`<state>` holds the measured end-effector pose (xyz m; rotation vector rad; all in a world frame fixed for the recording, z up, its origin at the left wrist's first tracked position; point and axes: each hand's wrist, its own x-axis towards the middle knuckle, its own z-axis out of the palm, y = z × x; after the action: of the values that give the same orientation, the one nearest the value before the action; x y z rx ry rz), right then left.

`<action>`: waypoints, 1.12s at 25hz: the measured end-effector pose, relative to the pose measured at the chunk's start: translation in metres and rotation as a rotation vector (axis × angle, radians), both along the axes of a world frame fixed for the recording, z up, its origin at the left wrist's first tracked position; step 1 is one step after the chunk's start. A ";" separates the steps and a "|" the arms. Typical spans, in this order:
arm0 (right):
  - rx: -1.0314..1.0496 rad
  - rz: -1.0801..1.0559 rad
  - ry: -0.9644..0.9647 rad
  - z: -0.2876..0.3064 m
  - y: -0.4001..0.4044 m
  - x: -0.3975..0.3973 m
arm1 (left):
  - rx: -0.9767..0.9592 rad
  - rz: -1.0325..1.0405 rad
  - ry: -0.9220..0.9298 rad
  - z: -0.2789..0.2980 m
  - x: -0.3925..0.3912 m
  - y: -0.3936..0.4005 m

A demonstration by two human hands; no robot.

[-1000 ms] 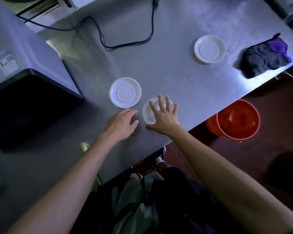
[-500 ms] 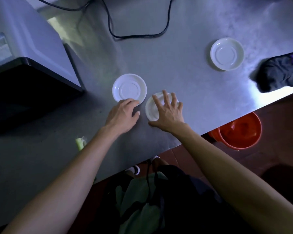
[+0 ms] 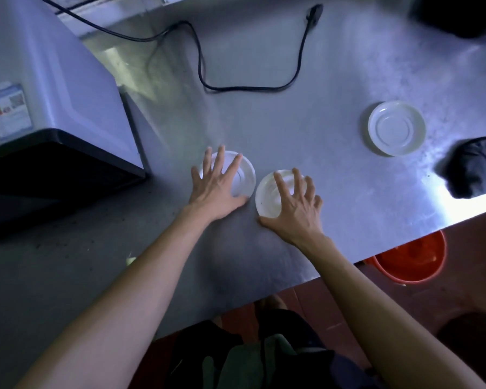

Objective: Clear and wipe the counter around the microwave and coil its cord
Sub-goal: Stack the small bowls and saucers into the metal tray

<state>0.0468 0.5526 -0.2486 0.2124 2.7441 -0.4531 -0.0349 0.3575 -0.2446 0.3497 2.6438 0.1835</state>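
From the head view, the left hand [image 3: 218,189] lies with fingers spread over one white saucer [image 3: 243,175] just right of the microwave [image 3: 54,88], and the right hand [image 3: 295,209] arches over a second saucer [image 3: 267,192], fingertips curled at its rim but not clearly gripping. To clear them well, I would hook a fingertip under each rim, lift rather than drag on the steel worktop [image 3: 306,130], and stack them. Count: three saucers, the third saucer [image 3: 396,128] at two o'clock, one dark cloth [image 3: 474,169] at three o'clock, one uncoiled cord [image 3: 250,88] at twelve o'clock, one orange bucket [image 3: 410,262] below the edge.
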 end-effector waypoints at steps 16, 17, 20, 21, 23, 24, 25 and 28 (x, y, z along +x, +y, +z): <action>-0.019 0.057 0.018 -0.001 0.005 -0.019 | -0.045 0.079 0.059 0.003 0.016 -0.008; -0.018 0.071 0.020 0.002 0.000 -0.020 | -0.045 0.092 0.058 0.008 0.022 -0.012; 0.002 0.116 0.021 0.014 -0.014 -0.018 | -0.024 0.104 0.058 0.022 0.045 -0.028; 0.011 0.136 0.023 0.019 -0.021 -0.015 | -0.010 0.111 0.063 0.028 0.055 -0.036; 0.024 0.181 0.032 0.027 -0.037 -0.007 | 0.005 0.137 0.078 0.040 0.075 -0.054; 0.026 0.204 0.043 0.031 -0.046 -0.003 | 0.000 0.150 0.085 0.044 0.086 -0.064; 0.029 0.237 0.061 0.035 -0.059 0.003 | -0.008 0.167 0.096 0.049 0.099 -0.077; 0.077 0.358 0.116 0.046 -0.099 0.021 | -0.015 0.204 0.136 0.060 0.137 -0.122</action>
<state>0.0676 0.4531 -0.2031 -0.2927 2.8294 -0.2693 0.1017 0.2355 -0.1850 0.0890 2.8124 0.2116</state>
